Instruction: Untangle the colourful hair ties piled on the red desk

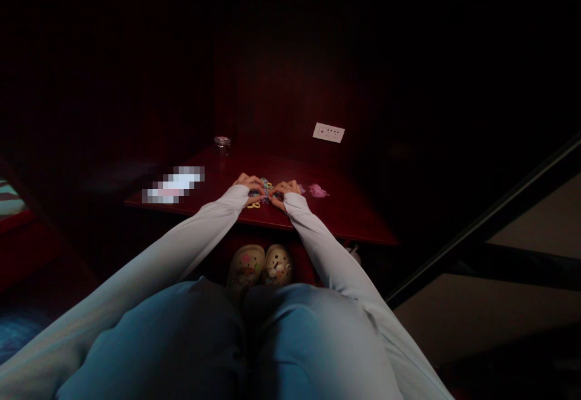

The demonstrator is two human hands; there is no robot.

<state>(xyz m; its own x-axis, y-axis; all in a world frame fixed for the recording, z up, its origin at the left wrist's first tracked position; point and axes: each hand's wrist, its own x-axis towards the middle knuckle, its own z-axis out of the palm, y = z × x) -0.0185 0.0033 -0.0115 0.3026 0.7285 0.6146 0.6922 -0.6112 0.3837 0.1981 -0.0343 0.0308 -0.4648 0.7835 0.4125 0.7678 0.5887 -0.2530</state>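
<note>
Colourful loops [265, 183] in green, yellow and purple lie on the dark red table [218, 197] near its front edge, partly under my hands. My left hand [249, 187] is at their left side, its fingers curled inward onto the small pieces. From the right, my right hand [284, 192] reaches the same pieces, with thumb and fingers bent together. The fingertips of both hands nearly meet; what exactly they grip is too small to make out. A yellow loop [253, 205] shows below my left hand. Right of my right hand lies a pink bundle [319, 191].
A clear jar [222, 146] with a lid stands at the back left of the table. A blurred bright item [175, 185] lies at the left edge. A white socket panel [328, 132] is on the back wall. Clogs [278, 265] show below the front edge.
</note>
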